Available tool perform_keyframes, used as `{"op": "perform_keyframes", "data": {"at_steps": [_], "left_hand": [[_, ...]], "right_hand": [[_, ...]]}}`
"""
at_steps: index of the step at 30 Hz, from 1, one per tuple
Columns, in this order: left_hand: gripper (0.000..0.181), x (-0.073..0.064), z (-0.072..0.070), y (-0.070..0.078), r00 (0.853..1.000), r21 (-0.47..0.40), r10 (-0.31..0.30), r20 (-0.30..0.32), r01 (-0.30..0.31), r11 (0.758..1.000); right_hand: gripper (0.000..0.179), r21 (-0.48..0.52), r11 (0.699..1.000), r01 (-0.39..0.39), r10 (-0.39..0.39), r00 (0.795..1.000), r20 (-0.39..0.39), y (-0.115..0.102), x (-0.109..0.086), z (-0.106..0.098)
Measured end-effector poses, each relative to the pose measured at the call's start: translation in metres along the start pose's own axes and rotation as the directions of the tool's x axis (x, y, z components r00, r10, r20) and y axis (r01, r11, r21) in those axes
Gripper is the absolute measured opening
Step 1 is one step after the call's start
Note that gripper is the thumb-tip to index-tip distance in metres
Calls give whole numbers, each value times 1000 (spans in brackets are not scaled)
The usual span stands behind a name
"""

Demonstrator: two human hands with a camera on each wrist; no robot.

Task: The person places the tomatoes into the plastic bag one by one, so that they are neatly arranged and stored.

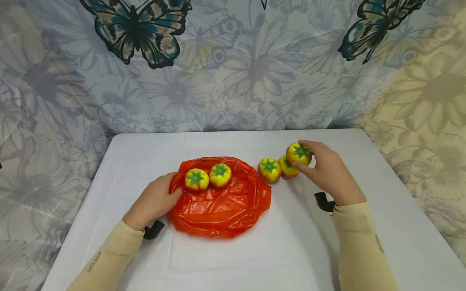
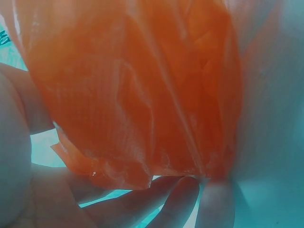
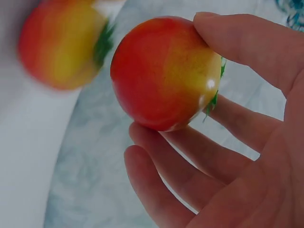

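Note:
My left hand (image 1: 154,199) grips the left edge of a crinkled red plastic bag (image 1: 218,214), thumb on top; the left wrist view shows its fingers under the bag (image 2: 142,104). Two yellow-red toy tomatoes with green star-shaped tops, one left (image 1: 196,179) and one right (image 1: 220,175), sit side by side at the bag's far part. Between thumb and fingertips, my right hand (image 1: 325,171) pinches a third tomato (image 1: 298,153), also seen as a red and yellow tomato (image 3: 164,73) in the right wrist view. It partly covers another tomato (image 1: 287,169) behind it.
Right of the bag, one more tomato (image 1: 269,169) lies beside the partly covered one. Everything rests on a white-covered table (image 1: 225,262). Behind it hangs a floral backdrop (image 1: 255,81) with butterflies. Black wrist mounts, left (image 1: 154,230) and right (image 1: 324,202), stick out near the cuffs.

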State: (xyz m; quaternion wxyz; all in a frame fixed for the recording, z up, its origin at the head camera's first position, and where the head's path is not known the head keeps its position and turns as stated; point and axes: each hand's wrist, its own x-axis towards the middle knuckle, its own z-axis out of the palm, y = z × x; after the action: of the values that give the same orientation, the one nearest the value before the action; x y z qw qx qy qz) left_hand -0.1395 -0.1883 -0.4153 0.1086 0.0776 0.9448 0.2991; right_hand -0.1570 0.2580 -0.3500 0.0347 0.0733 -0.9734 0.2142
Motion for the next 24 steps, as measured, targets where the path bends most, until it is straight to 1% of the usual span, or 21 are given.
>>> {"op": "perform_keyframes", "data": {"at_steps": [4,7,10,14,18,21,24], "left_hand": [[57,0,0,1,1000,0,3,-4,-3,1000],[57,1,0,1,1000,1,4,-4,-4,1000],[57,1,0,-1,1000,1,-3,-4,3,1000],[58,0,-1,-3,1000,-4,-14,4,14,1000],[58,0,-2,-4,1000,-6,-16,10,17,1000],[58,1,-2,-4,1000,-8,-8,7,8,1000],[57,1,-2,-4,1000,-11,4,7,-4,1000]], "right_hand": [[68,2,999,54,-54,999,5,-25,-2,8],[67,6,996,91,-91,996,20,-48,-4,18],[65,14,989,147,-147,988,47,-71,-6,30],[64,13,973,231,-231,968,100,-103,-7,48],[64,11,956,294,-293,946,141,-132,-5,65],[63,17,941,338,-336,928,160,-150,-4,75],[62,16,927,376,-372,911,178,-162,-4,84]]}}
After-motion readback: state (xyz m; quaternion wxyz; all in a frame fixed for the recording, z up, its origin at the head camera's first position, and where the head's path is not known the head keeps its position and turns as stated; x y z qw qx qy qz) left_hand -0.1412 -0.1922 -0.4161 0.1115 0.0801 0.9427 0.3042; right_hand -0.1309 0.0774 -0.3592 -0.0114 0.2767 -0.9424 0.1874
